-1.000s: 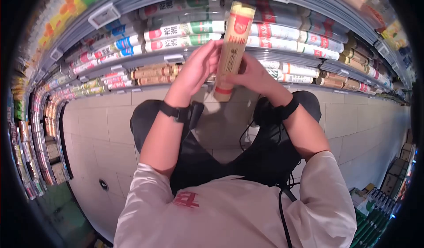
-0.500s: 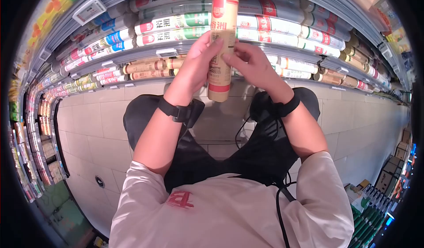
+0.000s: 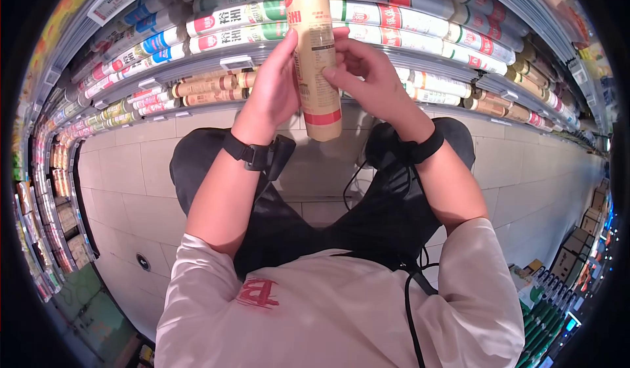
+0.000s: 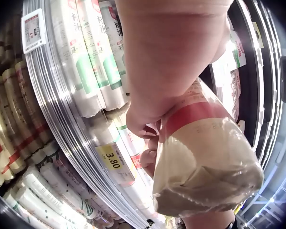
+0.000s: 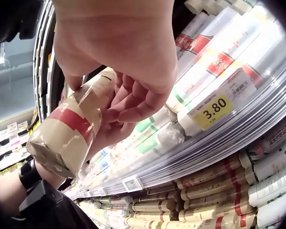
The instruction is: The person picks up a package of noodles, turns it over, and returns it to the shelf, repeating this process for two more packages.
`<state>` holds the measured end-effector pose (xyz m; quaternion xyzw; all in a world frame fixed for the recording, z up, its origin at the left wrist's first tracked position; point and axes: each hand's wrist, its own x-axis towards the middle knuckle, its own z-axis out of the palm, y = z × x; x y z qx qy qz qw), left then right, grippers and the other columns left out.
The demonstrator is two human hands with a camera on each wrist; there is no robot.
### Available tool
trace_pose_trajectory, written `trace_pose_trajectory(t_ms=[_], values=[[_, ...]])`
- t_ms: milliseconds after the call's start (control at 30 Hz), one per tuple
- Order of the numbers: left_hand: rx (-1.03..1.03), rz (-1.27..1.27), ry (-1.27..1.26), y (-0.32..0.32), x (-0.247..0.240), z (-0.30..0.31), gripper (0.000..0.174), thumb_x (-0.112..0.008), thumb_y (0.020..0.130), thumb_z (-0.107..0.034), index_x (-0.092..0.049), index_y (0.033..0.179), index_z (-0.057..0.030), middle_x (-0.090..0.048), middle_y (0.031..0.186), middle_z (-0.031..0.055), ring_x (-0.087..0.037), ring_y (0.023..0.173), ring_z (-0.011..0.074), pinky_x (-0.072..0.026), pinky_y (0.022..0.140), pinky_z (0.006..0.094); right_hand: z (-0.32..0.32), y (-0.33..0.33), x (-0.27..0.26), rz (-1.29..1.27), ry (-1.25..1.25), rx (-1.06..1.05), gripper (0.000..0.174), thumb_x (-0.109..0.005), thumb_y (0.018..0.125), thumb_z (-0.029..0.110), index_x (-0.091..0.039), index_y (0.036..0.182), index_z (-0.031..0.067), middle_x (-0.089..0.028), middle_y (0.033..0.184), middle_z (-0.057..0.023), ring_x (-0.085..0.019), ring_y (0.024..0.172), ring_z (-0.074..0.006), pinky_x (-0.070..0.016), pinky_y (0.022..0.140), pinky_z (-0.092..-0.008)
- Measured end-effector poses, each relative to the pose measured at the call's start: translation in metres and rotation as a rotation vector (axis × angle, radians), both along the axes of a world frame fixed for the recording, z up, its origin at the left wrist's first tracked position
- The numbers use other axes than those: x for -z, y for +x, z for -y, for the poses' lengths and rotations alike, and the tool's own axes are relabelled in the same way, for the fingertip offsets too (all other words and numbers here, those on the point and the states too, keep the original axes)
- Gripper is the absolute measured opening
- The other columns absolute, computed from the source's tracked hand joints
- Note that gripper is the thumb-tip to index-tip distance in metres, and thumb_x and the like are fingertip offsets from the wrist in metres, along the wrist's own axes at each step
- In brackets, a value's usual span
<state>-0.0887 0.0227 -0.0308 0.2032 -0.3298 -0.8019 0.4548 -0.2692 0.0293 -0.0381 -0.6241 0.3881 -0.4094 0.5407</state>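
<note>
Before stocked shelves (image 4: 55, 109), one cream roll (image 3: 319, 99), one right hand (image 3: 375, 82) clamped on it, one left hand (image 3: 270, 92) alongside, grip unclear.

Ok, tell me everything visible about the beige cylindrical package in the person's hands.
The beige cylindrical package has a red band near its lower end, red and dark printing, and a shiny, plastic-like wrapping, crinkled at that end. No opening shows. It is held in front of a stocked metal shelf, its far end cut off in the head view. The left hand lies along its left side; the right hand holds its right, thumb on the printed face.
</note>
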Motion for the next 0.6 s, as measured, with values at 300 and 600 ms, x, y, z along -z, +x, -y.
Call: trace_pose_trajectory(t_ms=[300,600], values=[[0.033,-0.002,-0.019,0.003,0.009,0.001,0.060,-0.027,0.107,-0.044,-0.042,0.145,-0.0004,-0.055,0.134,0.0128,-0.057,0.119,0.0225,-0.0469,0.100,0.0392,0.000,0.002,-0.003,0.234,0.212,-0.072,0.039,-0.069,0.093,0.016,-0.056,0.126,0.0007,-0.067,0.099,-0.0014,-0.063,0.087,-0.0071,-0.0512,0.072,-0.0239],[-0.247,0.421,-0.041,0.012,0.014,0.017,0.050,-0.058,0.100,-0.034,-0.052,0.142,-0.0073,-0.062,0.124,0.0011,-0.054,0.112,0.0092,-0.0415,0.094,0.0281,0.004,-0.001,0.003,0.022,0.094,0.128,0.050,-0.080,0.083,0.023,-0.058,0.120,-0.0018,-0.071,0.096,-0.0102,-0.067,0.080,-0.0114,-0.0539,0.068,-0.0269]])
